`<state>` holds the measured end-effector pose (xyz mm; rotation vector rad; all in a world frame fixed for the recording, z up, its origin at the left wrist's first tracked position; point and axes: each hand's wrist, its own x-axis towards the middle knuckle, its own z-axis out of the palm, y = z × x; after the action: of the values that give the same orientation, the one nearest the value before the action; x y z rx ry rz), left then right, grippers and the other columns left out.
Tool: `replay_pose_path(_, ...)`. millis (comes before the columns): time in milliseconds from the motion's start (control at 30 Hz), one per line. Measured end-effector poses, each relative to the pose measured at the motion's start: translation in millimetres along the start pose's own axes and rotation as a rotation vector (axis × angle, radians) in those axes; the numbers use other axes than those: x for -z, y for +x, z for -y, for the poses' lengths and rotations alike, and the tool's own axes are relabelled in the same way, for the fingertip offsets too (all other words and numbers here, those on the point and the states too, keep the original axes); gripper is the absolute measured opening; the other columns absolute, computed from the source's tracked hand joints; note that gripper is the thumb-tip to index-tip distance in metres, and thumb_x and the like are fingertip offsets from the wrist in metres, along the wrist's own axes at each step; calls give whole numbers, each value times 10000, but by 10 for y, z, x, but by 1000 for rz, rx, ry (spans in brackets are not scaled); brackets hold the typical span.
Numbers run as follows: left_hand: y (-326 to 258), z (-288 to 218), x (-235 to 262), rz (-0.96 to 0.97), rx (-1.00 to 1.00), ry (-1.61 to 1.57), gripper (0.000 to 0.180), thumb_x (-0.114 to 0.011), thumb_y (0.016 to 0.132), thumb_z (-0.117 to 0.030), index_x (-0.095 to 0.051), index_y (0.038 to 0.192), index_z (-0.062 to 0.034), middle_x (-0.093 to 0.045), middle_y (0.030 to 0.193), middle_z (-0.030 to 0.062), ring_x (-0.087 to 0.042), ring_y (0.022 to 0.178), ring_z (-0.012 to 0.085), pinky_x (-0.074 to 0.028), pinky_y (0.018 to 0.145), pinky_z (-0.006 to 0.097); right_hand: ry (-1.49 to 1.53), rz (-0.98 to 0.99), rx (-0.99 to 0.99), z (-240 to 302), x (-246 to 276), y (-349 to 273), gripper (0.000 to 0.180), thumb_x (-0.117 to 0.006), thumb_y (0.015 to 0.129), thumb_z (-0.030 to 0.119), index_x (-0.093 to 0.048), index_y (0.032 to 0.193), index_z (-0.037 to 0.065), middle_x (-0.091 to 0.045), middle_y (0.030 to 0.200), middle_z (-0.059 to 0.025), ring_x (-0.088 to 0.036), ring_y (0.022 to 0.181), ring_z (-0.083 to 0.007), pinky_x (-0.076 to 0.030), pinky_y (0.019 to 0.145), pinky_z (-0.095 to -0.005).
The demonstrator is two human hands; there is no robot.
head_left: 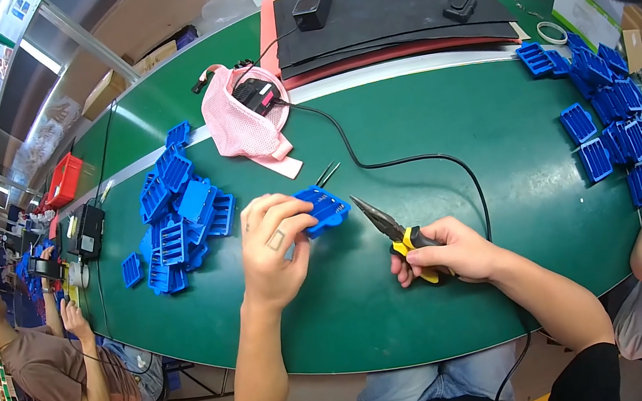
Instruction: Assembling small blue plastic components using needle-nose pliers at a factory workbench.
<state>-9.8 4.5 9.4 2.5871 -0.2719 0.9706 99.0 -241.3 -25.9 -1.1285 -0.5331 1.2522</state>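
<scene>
My left hand (274, 239) grips a blue plastic battery holder (326, 208) by its left side, tilted above the green table. Small metal parts show inside it, and two thin dark prongs, perhaps wires, stick out beyond its far edge. In my right hand (458, 249) is a pair of long-nose pliers (392, 231) with yellow and black handles. Their jaws look closed and point up and left, just right of the holder and apart from it. My right fingers wrap around the handles.
Piles of blue holders lie left (171, 227) and right (612, 97) on the green table (407, 297). A pink mesh cap (225, 118) and a black cable (417, 159) lie beyond my hands. Black sheets (392, 16) are stacked at the back. One person sits at each side.
</scene>
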Motion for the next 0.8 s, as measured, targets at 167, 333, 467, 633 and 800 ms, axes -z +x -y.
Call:
replay_pose_path(167,-7,-64,-42,-82,96,-40,359,-632,535,125,-618,855,-37,-611,882,102,-599,859,283,-483,772,358,15,-17,49,-34,-17,-14,191,-588,908,116,-645,980,-52,-666,908,-79,-643,821,-132,-499,764,-259)
replay_pose_path(333,-21,-19,-65,-183,128,-217,395,-700,560,116,-632,929,-5,-559,830,91,-583,826,218,-529,820,360,-71,-31,154,-60,-95,-15,185,-585,904,101,-654,987,-50,-671,912,-83,-631,834,-124,-501,775,-262)
replay_pose_path(467,-42,-43,-90,-201,237,-336,289,-720,640,104,-616,892,8,-600,945,118,-605,885,206,-534,814,335,-226,-68,197,-80,-182,-39,160,-614,868,93,-674,961,-23,-658,902,-56,-596,825,-101,-466,765,-250)
replay_pose_path(633,-52,-143,-145,-202,337,-393,255,-713,677,79,-602,887,-12,-645,947,134,-645,873,237,-514,781,310,-280,-59,254,-90,-215,-42,149,-621,859,88,-673,934,-31,-645,887,-62,-581,785,-103,-459,719,-252)
replay_pose_path(800,-34,-204,-135,-178,334,-369,353,-729,694,47,-609,1022,-3,-615,910,122,-630,809,226,-505,747,296,-407,-77,216,-9,-279,-61,104,-616,844,44,-654,860,-52,-666,938,-93,-610,811,-136,-482,743,-271)
